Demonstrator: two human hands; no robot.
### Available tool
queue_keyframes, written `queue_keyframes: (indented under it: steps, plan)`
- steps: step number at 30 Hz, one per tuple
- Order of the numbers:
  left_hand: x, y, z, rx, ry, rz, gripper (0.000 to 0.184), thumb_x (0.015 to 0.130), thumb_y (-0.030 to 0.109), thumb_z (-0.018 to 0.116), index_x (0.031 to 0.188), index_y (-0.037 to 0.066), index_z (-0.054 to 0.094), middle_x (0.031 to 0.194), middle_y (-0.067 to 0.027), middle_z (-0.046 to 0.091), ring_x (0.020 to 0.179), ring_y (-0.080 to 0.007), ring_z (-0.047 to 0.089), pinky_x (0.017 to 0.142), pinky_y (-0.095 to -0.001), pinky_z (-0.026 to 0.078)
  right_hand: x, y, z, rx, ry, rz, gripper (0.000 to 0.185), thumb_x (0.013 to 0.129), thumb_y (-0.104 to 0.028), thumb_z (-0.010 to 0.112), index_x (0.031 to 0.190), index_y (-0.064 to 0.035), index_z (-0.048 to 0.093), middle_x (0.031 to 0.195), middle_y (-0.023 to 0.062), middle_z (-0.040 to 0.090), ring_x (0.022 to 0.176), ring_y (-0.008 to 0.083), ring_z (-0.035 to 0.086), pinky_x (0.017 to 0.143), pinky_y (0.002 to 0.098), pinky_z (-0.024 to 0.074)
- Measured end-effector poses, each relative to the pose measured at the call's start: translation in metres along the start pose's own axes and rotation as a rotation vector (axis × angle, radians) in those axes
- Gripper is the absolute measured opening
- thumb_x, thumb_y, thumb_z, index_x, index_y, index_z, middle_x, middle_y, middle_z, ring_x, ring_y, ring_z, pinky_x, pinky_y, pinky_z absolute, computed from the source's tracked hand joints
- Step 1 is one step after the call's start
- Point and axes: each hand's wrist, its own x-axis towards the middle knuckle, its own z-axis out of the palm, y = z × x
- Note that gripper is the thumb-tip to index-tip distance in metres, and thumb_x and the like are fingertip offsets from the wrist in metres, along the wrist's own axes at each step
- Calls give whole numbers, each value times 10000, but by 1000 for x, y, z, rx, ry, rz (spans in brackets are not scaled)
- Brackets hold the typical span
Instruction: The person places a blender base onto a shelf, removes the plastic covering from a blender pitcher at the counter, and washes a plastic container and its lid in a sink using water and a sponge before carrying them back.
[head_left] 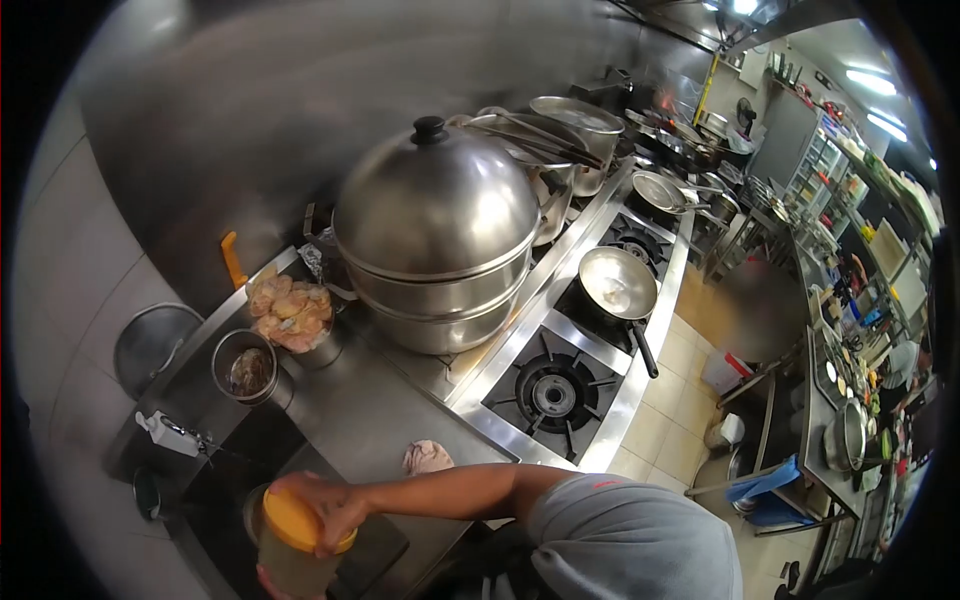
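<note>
Over the dark sink area at the lower left, my right hand [325, 505] grips the yellow lid [295, 522] of a cloudy plastic container [290, 565]. Only some fingertips of my left hand [268, 582] show, low on the container's left side; the rest is hidden behind it. A crumpled cloth [428, 457] lies on the steel counter just beyond my right forearm. Above the container stands a metal pot [245, 368] with something brown inside, beside a heap of pale orange pieces [292, 310].
A large domed steamer [437, 210] stands on the counter. To its right are a gas burner [553, 395] and a frying pan [618, 284] with its handle pointing toward the front edge. A faucet [172, 433] is at the left. Shelves and worktables line the right side.
</note>
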Motion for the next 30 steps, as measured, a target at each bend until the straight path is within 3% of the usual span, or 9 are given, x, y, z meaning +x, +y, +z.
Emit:
queue_keyframes:
  steps: [6,9,11,12,16,19,23,26,30]
  plan:
    - [-26,26,27,137,-144,-212,767,786,628,529,1388,160,452,1375,-109,506,1228,-366,487,885,-557,484,10,-32,-32,-277,-108,-221,1334,341,-483,843,1456,-77,233,1406,264,286,1337,436,246,1049,515,235]
    - [-11,42,-3,441,52,-16,842,762,626,589,1440,172,381,1395,-145,477,1223,-389,481,940,-529,443,6,5,-29,-249,-29,-161,1405,335,-490,847,1495,-98,159,1408,302,266,1341,464,228,1053,536,225]
    - [-18,35,5,1820,479,887,909,749,603,649,1467,143,333,1375,-189,474,1209,-394,481,962,-513,408,-8,23,-21,-310,-118,68,1437,336,-468,853,1511,-97,113,1440,298,221,1345,462,235,1041,586,251]
    - [-15,30,11,1841,497,1016,916,749,602,654,1465,132,330,1375,-189,473,1216,-390,476,969,-516,402,-17,30,-21,-305,-111,71,1437,336,-468,853,1511,-97,113,1440,298,221,1345,462,235,1041,586,251]
    - [0,17,22,1307,285,733,947,747,599,674,1460,89,318,1376,-191,468,1245,-375,454,1001,-531,376,-57,47,-17,-432,-266,213,1320,466,-431,843,1505,-76,111,1421,237,289,1311,391,312,1050,497,297]
    - [-20,8,27,746,196,330,971,745,597,690,1456,56,309,1377,-193,465,1267,-363,438,1024,-541,357,-108,52,-27,979,40,291,901,802,-352,656,1493,-69,152,1361,113,371,1192,181,444,958,280,390]
    - [-45,-64,15,813,-287,383,994,747,647,666,1448,39,309,1383,-182,461,1253,-353,453,1008,-575,377,-217,38,-105,1566,238,467,604,885,-474,491,1361,-107,436,1228,125,566,1087,258,574,928,382,472]
    - [-85,-168,106,315,-839,-396,1061,800,648,615,1496,21,115,1479,-225,267,1300,-349,410,1020,-520,406,-302,14,-157,1712,272,405,582,899,-487,465,1341,-108,471,1293,139,552,1142,257,562,958,400,459]
    - [-135,-285,198,296,-628,-626,726,913,470,534,1430,16,303,1388,-201,427,1192,-315,523,923,-494,493,-400,5,-188,1767,385,431,595,922,-434,444,1397,-79,406,1371,114,503,1215,235,526,1013,405,421]
